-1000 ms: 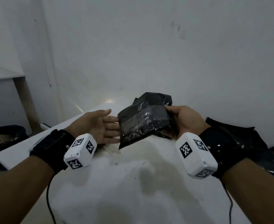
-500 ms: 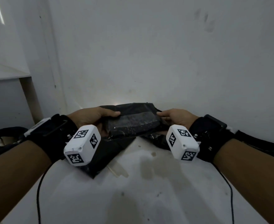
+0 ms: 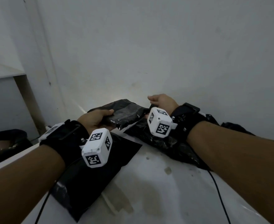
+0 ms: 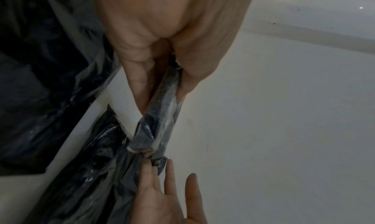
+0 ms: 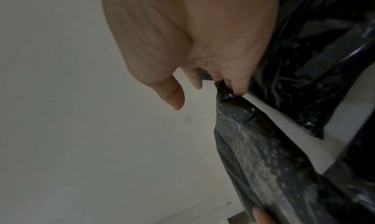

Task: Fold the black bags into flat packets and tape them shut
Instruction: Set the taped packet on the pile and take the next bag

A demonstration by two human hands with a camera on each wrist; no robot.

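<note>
Hands meet over the far part of a white tabletop, close to a pale wall. Between them is a folded black bag packet, held just above the tabletop. The left hand grips the packet's left end, thumb lying on top and fingers curled beneath, so that in the left wrist view the packet appears as a thin dark slab pinched between thumb and fingers. The right hand is at the packet's other end; in the right wrist view its fingers curl round a bunched corner of the black plastic while the thumb stands clear of it, and the left wrist view shows some of that hand's fingers extended beside the end. A flat black bag lies on the tabletop under the left forearm, reaching towards the near edge. A crumpled, glossy heap of black bags sits beneath the right wrist and extends to the right along the wall. Each wrist carries a black strap with a white cube printed with black-and-white markers, and thin black cables trail from the straps across the tabletop. Brownish stains mark the white surface in the middle foreground.
</note>
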